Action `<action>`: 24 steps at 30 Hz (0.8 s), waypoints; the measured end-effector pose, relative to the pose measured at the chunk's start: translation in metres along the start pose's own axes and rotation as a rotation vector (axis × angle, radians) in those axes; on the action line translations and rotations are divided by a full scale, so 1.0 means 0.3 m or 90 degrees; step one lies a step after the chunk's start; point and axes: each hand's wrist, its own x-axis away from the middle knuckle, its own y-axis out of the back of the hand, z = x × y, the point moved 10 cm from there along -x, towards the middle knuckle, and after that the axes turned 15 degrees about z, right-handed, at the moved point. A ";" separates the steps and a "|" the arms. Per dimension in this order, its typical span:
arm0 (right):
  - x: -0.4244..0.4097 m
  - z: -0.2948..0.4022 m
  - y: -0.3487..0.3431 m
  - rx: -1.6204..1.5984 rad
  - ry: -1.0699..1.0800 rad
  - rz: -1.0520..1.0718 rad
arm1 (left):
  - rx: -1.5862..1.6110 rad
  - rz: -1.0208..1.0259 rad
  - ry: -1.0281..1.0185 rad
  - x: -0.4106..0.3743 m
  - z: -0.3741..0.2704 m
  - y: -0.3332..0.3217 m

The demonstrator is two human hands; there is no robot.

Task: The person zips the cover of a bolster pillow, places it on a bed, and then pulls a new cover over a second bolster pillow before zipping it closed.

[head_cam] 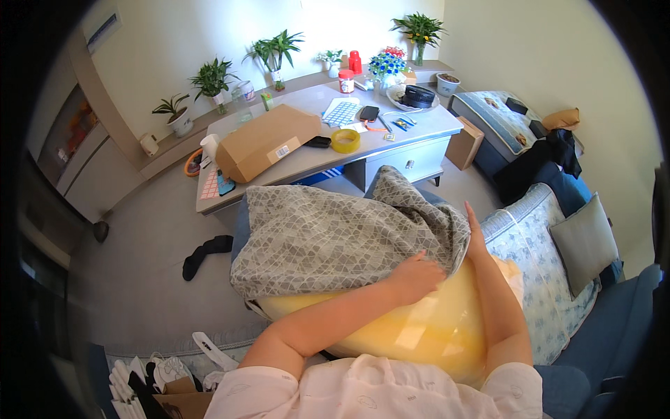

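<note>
A large yellow bundle in shiny clear plastic [419,335] lies right before me. Grey geometric-patterned fabric [324,241] covers its far side, bunched up towards the right. My left hand [419,277] is at the near edge of this fabric, its fingers curled on the cloth. At the fabric's right edge, my right hand [475,235] stands upright, palm against the folds and fingers pointing away from me; whether its thumb side pinches the cloth is hidden.
Beyond the bundle stands a table [439,125] with a cardboard box [272,136], yellow tape roll [345,141] and phone [369,113]. A sofa with a grey cushion [584,246] is at right. A black sock [207,254] lies on the floor; a filled carton [183,404] sits lower left.
</note>
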 end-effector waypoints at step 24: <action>0.384 -0.374 0.235 0.144 -0.314 -0.086 | 1.291 -0.764 0.226 0.631 0.764 -0.362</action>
